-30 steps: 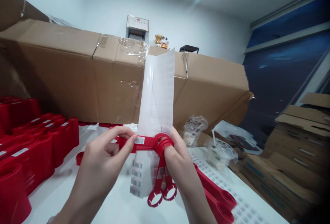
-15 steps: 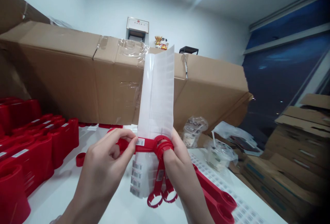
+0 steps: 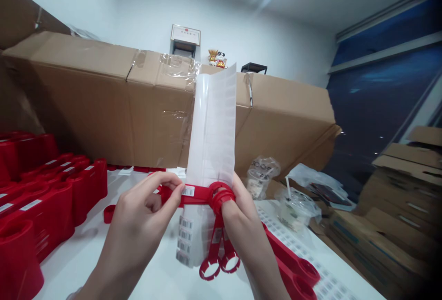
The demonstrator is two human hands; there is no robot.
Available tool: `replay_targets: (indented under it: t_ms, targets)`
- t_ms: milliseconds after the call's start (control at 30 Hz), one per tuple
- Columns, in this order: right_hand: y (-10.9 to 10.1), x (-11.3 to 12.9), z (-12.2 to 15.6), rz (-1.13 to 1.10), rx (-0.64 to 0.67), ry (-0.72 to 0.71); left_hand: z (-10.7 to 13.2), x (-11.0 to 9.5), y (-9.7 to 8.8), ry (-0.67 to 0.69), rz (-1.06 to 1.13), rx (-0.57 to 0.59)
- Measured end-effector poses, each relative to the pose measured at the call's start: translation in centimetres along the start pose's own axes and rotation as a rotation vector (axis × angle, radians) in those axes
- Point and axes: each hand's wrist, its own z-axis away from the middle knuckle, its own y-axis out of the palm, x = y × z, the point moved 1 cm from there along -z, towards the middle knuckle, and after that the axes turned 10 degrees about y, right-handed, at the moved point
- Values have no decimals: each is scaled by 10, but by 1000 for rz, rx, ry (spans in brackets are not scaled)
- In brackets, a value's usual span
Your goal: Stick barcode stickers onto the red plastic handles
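My left hand (image 3: 141,212) is closed, thumb and forefinger pinching a red ring-ended plastic piece (image 3: 200,195) that lies level between my hands. A small white barcode label (image 3: 188,191) sits on it beside my left thumb. My right hand (image 3: 247,226) is closed around the piece's ringed end, together with more red ring-ended pieces (image 3: 215,242) whose rings hang below. Upright behind them stands a curled sheet of barcode labels (image 3: 216,125), its lower edge showing printed barcodes. My right hand appears to hold this sheet too; its fingers are mostly hidden.
Many red pieces (image 3: 51,217), several labelled, stand stacked on the white table (image 3: 86,254) at left. More long red pieces (image 3: 293,263) and another label sheet (image 3: 324,279) lie at right. Plastic cups (image 3: 293,208) stand beyond. A large cardboard box (image 3: 159,120) spans the back.
The whole view has shifted slightly, so most things sit a little further right and lower. Both hands keep the same hold, and the label stays beside my left thumb.
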Motion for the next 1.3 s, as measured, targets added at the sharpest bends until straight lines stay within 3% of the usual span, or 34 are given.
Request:
replay_targets:
  t_ms: [300,433,533,667,733,900,967,1300]
  targets:
    - [5,1,6,55,-20,-85,2,-1,9,238,-357,-11]
    - [9,-3,5,45,6,-112,1,2,21,85,-608,-15]
    - [13,-6,-1,47,18,-109,-2,2,28,-56,-797,78]
    - [13,-6,-6,71,-41,-136,-9,8,26,-26,-958,73]
    - [12,-5,-6,75,-85,-146,-12,14,24,-43,-871,62]
    - [12,-3,0,90,-155,-171,-15,22,24,-147,-218,115]
    - [12,-3,3,109,-189,-186,-14,22,24,-162,-71,90]
    - [2,-4,-4,62,-179,-128,-14,17,19,-113,61,-56]
